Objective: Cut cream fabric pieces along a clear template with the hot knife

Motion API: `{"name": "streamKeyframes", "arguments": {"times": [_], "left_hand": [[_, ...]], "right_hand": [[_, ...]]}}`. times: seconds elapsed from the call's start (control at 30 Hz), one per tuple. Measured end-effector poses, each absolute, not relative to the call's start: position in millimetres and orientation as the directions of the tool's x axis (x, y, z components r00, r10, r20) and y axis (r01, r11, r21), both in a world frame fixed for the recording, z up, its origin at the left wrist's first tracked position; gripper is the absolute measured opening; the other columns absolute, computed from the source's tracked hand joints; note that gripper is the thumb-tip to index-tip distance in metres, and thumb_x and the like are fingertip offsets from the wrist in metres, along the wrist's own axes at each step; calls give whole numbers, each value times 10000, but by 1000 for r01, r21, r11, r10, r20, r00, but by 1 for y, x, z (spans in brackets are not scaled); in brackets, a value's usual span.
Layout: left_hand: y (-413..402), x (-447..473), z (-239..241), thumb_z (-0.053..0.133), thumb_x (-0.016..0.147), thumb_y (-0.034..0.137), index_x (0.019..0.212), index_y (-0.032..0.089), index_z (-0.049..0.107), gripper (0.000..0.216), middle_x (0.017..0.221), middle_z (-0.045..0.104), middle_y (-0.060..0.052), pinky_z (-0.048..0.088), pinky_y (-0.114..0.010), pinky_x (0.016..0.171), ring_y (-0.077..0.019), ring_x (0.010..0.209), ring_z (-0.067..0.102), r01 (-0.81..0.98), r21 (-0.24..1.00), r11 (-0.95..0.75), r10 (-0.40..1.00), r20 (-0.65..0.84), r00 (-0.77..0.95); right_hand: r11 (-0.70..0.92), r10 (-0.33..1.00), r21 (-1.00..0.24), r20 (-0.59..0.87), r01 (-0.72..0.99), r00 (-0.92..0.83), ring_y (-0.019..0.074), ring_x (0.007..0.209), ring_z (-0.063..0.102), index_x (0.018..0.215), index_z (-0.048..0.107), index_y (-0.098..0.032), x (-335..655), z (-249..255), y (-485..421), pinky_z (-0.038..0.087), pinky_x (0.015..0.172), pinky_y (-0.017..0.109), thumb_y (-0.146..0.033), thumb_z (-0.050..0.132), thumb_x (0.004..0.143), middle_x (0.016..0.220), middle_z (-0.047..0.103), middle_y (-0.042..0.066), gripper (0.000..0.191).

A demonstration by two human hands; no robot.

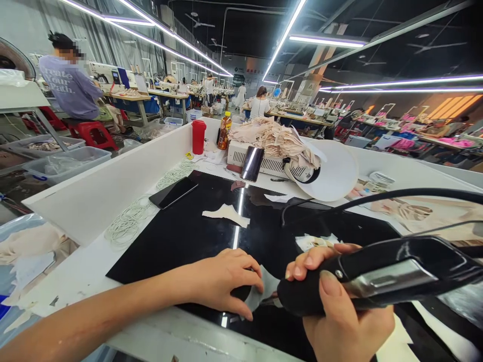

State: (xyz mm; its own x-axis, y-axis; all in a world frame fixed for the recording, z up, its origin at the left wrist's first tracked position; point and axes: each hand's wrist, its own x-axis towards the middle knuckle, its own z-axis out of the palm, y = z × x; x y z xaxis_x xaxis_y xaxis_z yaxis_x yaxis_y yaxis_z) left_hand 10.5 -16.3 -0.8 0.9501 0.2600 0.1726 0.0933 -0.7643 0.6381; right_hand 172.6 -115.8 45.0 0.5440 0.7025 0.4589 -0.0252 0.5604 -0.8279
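Observation:
A small pale grey fabric piece [266, 282] lies at the near side of a glossy black board [162, 251]. My left hand [226, 281] holds it at its left edge, with thumb and fingertips curled onto it. In my right hand [339, 317] is a black corded hand tool [400, 271] with a silver lever along its side. Its narrow metal tip reaches the right of the grey piece; whether they touch I cannot tell. Further up the board rests a cream fabric piece [226, 215]. Several small cream pieces [315, 242] sit just beyond my right hand.
A black cable [377, 198] arches across the right. At the back stand a vented metal box [236, 155] heaped with fabric pieces [275, 138], a red cup [198, 137], a bottle [225, 130] and a white cone [335, 168]. A phone [173, 192] lies left, near green cord [128, 223].

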Motion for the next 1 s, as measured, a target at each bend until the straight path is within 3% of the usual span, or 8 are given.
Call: {"name": "streamKeyframes", "arguments": {"times": [0.3, 0.73, 0.87, 1.0], "left_hand": [[-13, 11, 1, 890, 763, 403, 1157, 233, 685, 476, 1297, 634, -74, 380, -426, 1100, -278, 1237, 564, 80, 613, -786, 216, 151, 965], [-11, 12, -3, 895, 737, 466, 1132, 210, 697, 511, 1270, 649, -84, 400, -422, 1063, -285, 1177, 589, 44, 584, -810, 196, 199, 960], [-12, 12, -3, 884, 728, 520, 1082, 220, 709, 496, 1206, 654, -77, 417, -397, 1034, -276, 1138, 595, 64, 583, -810, 230, 215, 949], [-17, 16, -12, 819, 770, 606, 1259, 216, 648, 648, 1363, 593, -138, 369, -447, 1112, -317, 1272, 542, 37, 587, -809, 252, 290, 923]], "right_hand": [[574, 686, -818, 450, -45, 571, 147, 580, 587, 1046, 600, -242, 167, 53, -117, 557, 523, 314, -269, 780, 817, 733, 610, -25, 293], [541, 749, -840, 463, -34, 474, 165, 631, 612, 1120, 583, -279, 164, 42, -124, 592, 598, 382, -272, 723, 886, 788, 611, -18, 273], [573, 642, -820, 449, 2, 621, 160, 591, 598, 1016, 616, -235, 175, 60, -120, 578, 537, 329, -260, 807, 775, 716, 625, -23, 309], [581, 535, -811, 448, 73, 716, 171, 571, 592, 1002, 625, -231, 191, 63, -116, 575, 533, 343, -237, 831, 695, 695, 630, -38, 370]]}}
